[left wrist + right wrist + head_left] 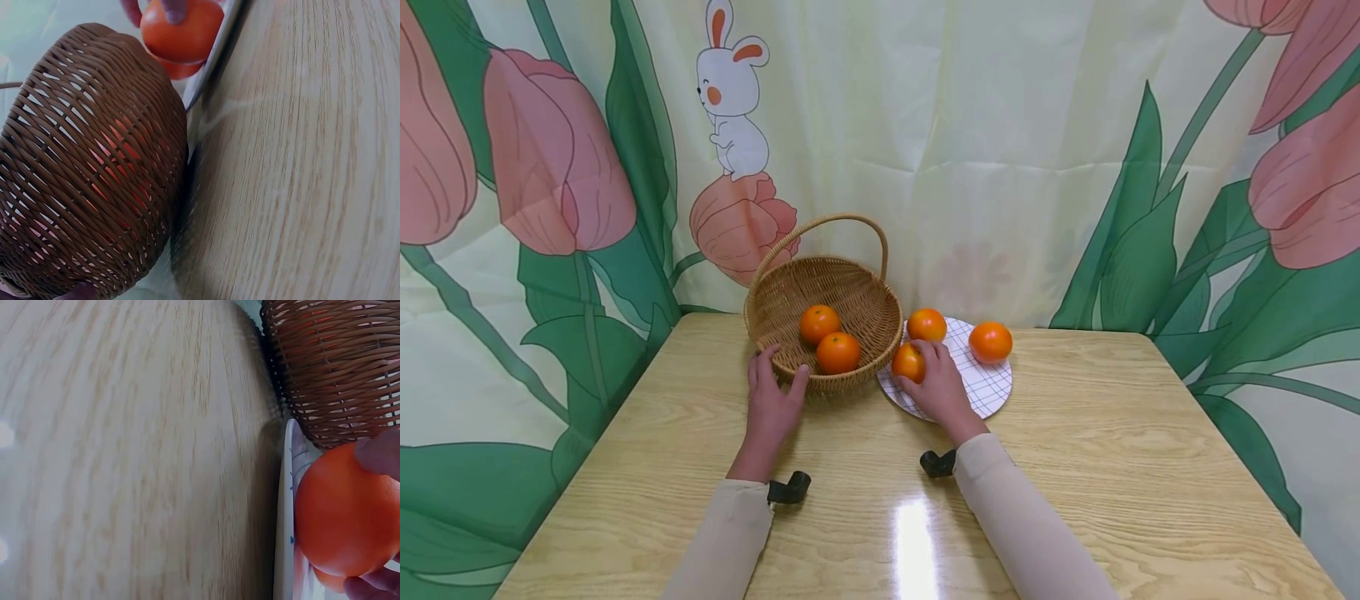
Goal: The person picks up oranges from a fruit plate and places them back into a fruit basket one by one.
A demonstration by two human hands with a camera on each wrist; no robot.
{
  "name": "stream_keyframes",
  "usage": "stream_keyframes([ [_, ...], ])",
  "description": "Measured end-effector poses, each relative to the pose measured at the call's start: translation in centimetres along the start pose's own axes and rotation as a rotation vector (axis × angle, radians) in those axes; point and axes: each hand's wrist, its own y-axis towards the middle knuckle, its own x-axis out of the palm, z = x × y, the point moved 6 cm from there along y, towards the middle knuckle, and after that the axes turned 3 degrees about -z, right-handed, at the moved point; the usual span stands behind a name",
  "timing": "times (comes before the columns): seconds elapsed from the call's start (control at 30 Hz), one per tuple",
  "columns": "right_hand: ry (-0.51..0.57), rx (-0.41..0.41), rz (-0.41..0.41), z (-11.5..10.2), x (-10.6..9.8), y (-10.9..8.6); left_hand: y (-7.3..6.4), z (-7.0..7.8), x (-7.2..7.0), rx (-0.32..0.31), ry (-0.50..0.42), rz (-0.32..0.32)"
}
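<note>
A brown wicker basket [786,292] with a tall arched handle tilts toward me, two oranges [838,352] lying inside. My left hand [775,404] holds the basket's front left rim between thumb and fingers. To the right of the basket lies a round white plate [977,387] with a blue grid pattern. On its left part, my right hand [938,387] grips an orange [907,364], fingers over the far side and thumb at the near side. In the right wrist view this orange [344,512] sits low over the plate [286,506], close beside the basket [337,375].
Two more oranges rest on the plate, one at the back [927,324] and one at the right [990,342]. The wooden table [850,500] ends at a curtain [1000,167] printed with tulips and a rabbit, right behind the basket.
</note>
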Motion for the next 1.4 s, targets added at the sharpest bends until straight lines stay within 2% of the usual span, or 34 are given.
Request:
stream_keyframes([
  [0.57,0.023,0.021,0.025,0.1,-1.2,-0.7,-0.2,0.0,-0.1,0.009,0.005,-0.008],
  [1.17,0.022,-0.026,0.158,-0.5,-3.8,-0.9,-0.2,0.4,-0.3,0.018,0.02,0.015],
  [1.4,0.063,-0.046,0.186,-0.9,-4.5,-1.1,-0.3,0.4,-0.2,0.023,0.022,0.006],
])
